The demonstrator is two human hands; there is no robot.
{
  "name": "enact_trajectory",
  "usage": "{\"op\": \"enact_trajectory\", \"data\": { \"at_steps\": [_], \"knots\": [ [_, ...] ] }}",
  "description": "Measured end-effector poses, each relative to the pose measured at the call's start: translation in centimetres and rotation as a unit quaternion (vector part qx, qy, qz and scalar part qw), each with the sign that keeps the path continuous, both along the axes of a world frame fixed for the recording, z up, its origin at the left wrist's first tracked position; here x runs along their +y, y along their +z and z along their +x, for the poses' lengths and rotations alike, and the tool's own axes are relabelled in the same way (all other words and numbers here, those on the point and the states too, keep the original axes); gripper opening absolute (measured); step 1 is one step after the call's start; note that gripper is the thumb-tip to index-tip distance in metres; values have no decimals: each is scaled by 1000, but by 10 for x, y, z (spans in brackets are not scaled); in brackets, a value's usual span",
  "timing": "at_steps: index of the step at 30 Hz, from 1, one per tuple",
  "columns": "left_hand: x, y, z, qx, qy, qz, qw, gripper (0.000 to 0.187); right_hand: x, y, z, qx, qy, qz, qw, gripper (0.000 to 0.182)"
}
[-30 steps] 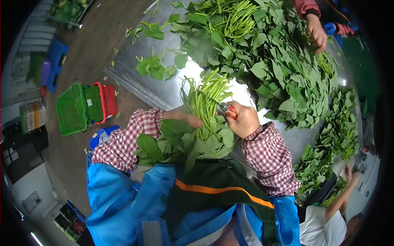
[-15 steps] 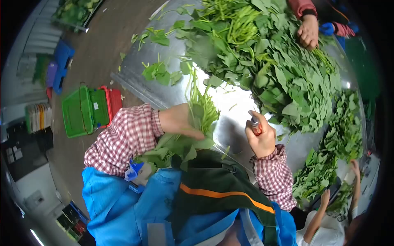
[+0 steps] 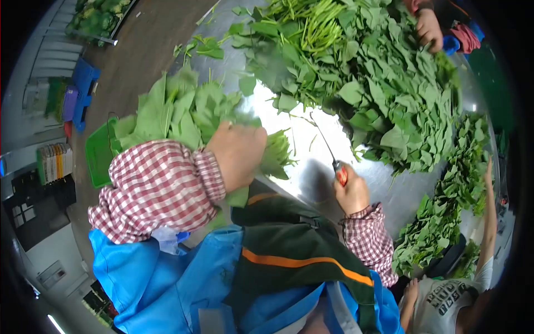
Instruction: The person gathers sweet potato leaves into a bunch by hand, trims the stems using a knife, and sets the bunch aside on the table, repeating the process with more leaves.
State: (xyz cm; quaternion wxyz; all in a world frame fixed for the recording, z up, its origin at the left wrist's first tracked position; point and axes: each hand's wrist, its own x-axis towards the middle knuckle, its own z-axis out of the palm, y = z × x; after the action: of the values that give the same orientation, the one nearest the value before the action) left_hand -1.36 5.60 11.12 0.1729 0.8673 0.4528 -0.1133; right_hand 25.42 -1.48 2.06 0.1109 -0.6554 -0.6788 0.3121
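My left hand (image 3: 236, 156) is closed around a bunch of leafy greens (image 3: 172, 114). The broad leaves fan out to the left, and the pale stem ends (image 3: 276, 153) stick out to the right of the fist. In my right hand (image 3: 354, 192) is a thin-bladed knife (image 3: 338, 171) with a black and red handle, its blade pointing up and away from me over the metal table (image 3: 311, 183). A gap lies between the blade and the bunch. A few loose stem pieces rest on the bright part of the table near the blade.
A large heap of leafy greens (image 3: 400, 111) covers the far side of the table. Another person's hand (image 3: 429, 29) is at that heap. More greens (image 3: 431, 236) lie along the right, near a person in a printed shirt (image 3: 445, 303). A green basket (image 3: 99, 158) stands at left.
The bunch in my left hand has swung up, its leaves now spreading left. My right hand has turned the knife so its blade shows. The other person's hand has shifted slightly right.
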Motion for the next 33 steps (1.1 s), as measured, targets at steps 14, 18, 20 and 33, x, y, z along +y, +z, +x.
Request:
{"op": "enact_trajectory", "data": {
  "at_steps": [14, 18, 20, 33],
  "knots": [
    [-1, -35, 20, -42, -143, 252, 956, 25, -64, -52, 73, -24, -177, -137, 974, 32],
    [3, -47, 2, -41, -143, 261, 954, 31, -82, -51, 92, -166, -136, -153, 965, 37],
    [18, -60, -23, -56, -156, 304, 938, 40, -84, -52, 89, -203, -120, -199, 951, 40],
    [-46, -136, -115, -397, 591, -62, 699, 62, 101, -49, -114, 264, -14, -74, 962, 32]
  ]
}}
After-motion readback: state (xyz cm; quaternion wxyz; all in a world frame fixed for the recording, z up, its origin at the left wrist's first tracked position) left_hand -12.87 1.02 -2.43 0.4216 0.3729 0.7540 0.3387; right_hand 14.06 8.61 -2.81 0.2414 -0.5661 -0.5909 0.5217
